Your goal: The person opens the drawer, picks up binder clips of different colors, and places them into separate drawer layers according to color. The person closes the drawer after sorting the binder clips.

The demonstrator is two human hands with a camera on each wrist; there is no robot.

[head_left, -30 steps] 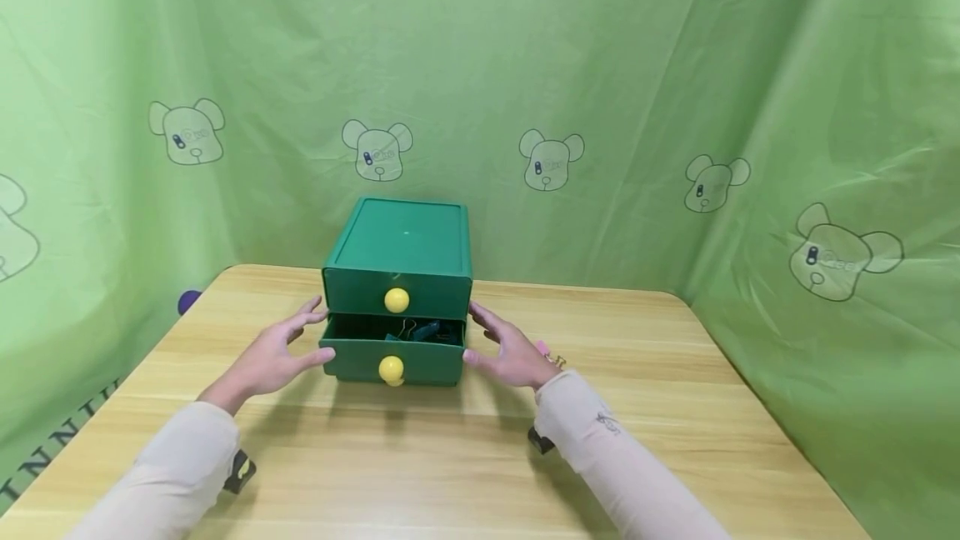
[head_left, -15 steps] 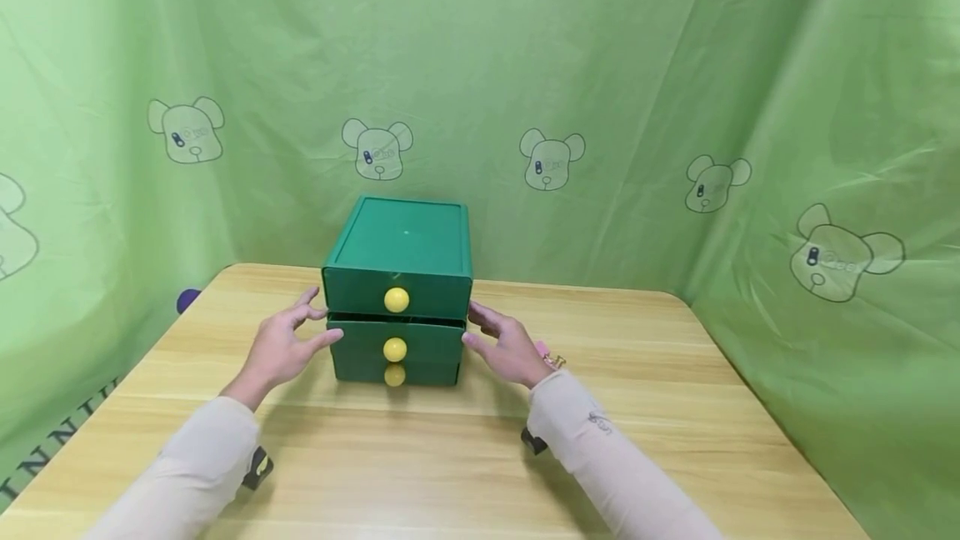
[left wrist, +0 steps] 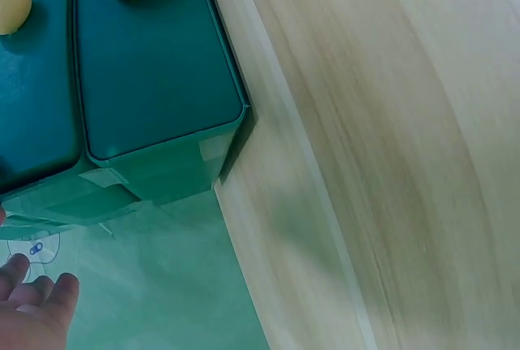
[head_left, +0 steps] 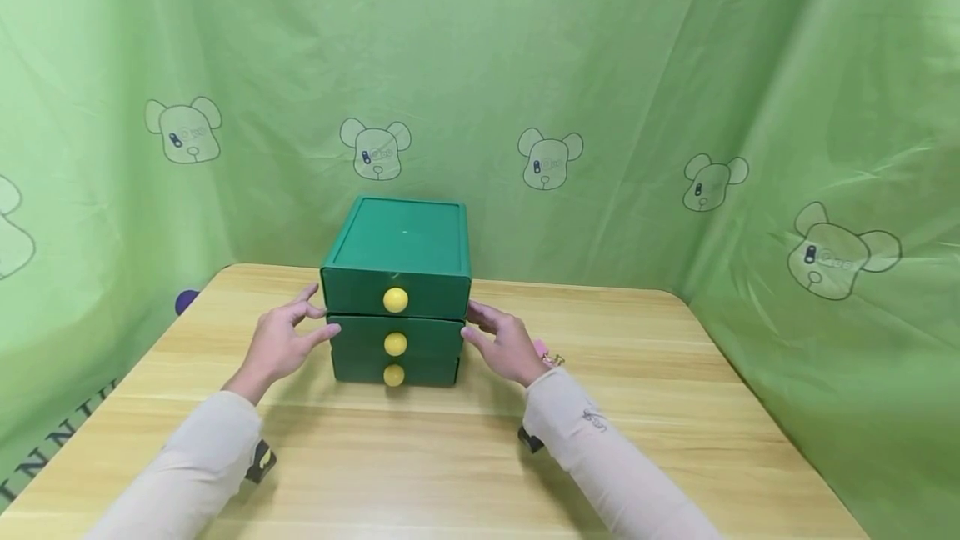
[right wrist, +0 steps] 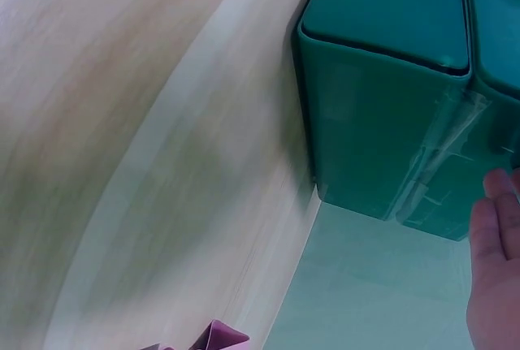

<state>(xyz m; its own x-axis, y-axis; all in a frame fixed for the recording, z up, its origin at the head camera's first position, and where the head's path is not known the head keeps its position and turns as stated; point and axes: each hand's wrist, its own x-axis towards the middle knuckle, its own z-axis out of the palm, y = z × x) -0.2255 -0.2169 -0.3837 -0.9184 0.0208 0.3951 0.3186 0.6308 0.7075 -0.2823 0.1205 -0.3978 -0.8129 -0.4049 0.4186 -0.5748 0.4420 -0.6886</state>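
A dark green drawer box (head_left: 405,236) stands on the wooden table with three stacked drawer fronts, each with a round yellow knob. Its middle drawer (head_left: 438,338) is pushed in, nearly flush, with only a thin dark line along the top edge. My left hand (head_left: 277,346) is at the left side, thumb tip at the middle drawer's front corner and fingers spread alongside the box. On the opposite side my right hand (head_left: 512,348) mirrors it, its thumb at the right corner and its straight fingers along the side wall. Neither hand grips anything.
Behind the right hand lie a pink clip (head_left: 540,348) and a gold binder clip (head_left: 555,360), partly hidden. A green curtain (head_left: 480,65) with bear prints surrounds the wooden table (head_left: 637,407). Clear tape (right wrist: 435,159) runs down the box's right side.
The middle drawer has slid back into the box, hiding the clips that showed inside it. The left hand has moved slightly right and away with it; the right hand has shifted only a little.
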